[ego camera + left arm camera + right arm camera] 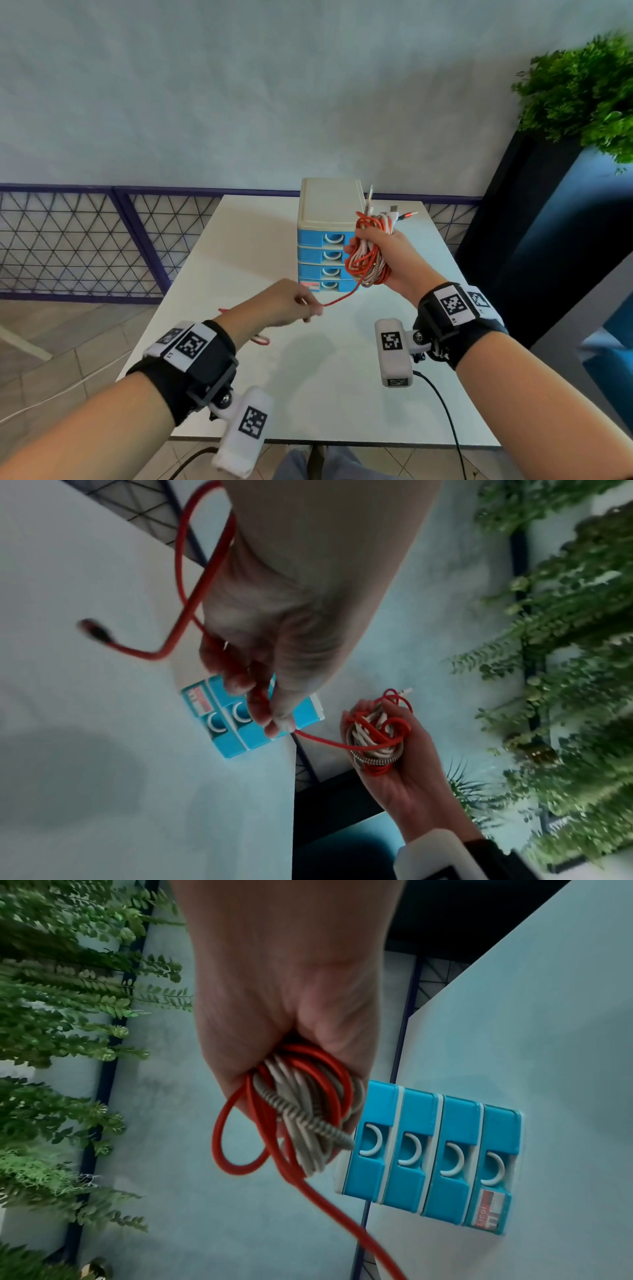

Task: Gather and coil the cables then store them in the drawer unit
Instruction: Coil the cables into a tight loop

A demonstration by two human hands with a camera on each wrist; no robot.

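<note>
**Cable bundle in right hand, red strand pinched in left**

The right hand (387, 255) is gripping a coiled bundle of red and white cables (368, 253), fingers curled round it, raised above the white rectangular table (239, 246). Several plug ends are sticking out of the bundle toward 12 o'clock. One red braided cable strand (342, 296) is running out from the bundle's bottom toward 8 o'clock, into the left hand (284, 303), which is pinching it between thumb and fingers. In the left wrist view the strand's free end is looping past the hand, with a dark plug tip hanging over the table. The cream-topped plastic drawer unit with four blue drawers (325, 236) is standing on the table at 9 o'clock of the bundle, just behind it; all four drawers are sitting closed. A green leafy plant (582, 92) is sitting at 2 o'clock.
</note>
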